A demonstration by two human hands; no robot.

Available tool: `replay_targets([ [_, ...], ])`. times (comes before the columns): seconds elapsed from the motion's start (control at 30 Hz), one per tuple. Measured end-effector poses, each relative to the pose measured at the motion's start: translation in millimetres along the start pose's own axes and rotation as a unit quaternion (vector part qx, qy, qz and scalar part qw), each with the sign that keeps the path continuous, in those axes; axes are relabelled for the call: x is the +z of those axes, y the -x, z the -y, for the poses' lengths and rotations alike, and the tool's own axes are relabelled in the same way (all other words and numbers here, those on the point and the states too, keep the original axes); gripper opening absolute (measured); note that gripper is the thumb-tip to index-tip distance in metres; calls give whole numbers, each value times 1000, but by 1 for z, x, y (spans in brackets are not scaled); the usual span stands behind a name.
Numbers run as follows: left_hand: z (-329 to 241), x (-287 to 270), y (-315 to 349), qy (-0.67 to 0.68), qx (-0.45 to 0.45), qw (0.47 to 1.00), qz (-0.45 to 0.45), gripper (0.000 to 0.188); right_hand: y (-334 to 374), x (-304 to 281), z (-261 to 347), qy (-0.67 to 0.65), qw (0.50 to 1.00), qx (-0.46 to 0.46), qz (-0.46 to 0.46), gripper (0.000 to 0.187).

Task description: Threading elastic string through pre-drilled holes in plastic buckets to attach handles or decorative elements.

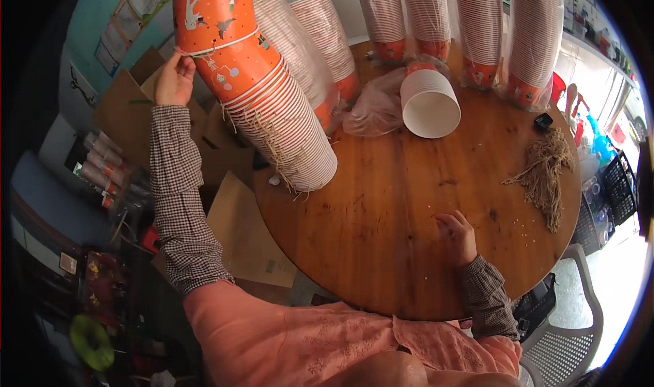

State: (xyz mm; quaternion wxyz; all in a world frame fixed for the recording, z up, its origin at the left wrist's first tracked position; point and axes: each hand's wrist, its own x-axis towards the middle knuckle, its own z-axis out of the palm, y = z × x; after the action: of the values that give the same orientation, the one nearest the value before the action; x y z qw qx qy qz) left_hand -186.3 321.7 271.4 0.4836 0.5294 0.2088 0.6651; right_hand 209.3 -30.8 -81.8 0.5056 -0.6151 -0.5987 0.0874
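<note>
In the head view, the left hand (174,81) pinches at the rim of the top orange cup (216,12), on the tall stack (294,125) at the table's (381,251) left edge. A soft pinch should keep the rim round. The right hand (458,238) is half curled; I can't tell if it holds anything. At the back right, 4 clear bags (538,43) hold cups. 1 tipped cup (430,108) looks empty.

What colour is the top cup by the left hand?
The top paper cup is orange with printed figures; head view.

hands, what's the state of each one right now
Left hand: fingertips at the rim of the top orange cup; whether gripping cannot be told.
Right hand: open, loosely curled over the wooden table, nothing visible in it.
</note>
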Motion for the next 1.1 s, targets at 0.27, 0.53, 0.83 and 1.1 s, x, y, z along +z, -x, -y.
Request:
replay_targets([
  [0.27,68,-42,41,78,-134,988,-21,8,2,1,-7,-3,1000,4,2,10],
  [0.53,82,-54,75,5,-169,985,-31,12,3,9,-19,4,999,38,19,10],
  [0.83,167,-26,182,-204,-39,978,19,26,-33,8,-77,1,995,74,-73,12],
  [1.1,353,73,262,-170,-253,933,193,23,-122,22,-149,-35,967,178,-180,17],
])
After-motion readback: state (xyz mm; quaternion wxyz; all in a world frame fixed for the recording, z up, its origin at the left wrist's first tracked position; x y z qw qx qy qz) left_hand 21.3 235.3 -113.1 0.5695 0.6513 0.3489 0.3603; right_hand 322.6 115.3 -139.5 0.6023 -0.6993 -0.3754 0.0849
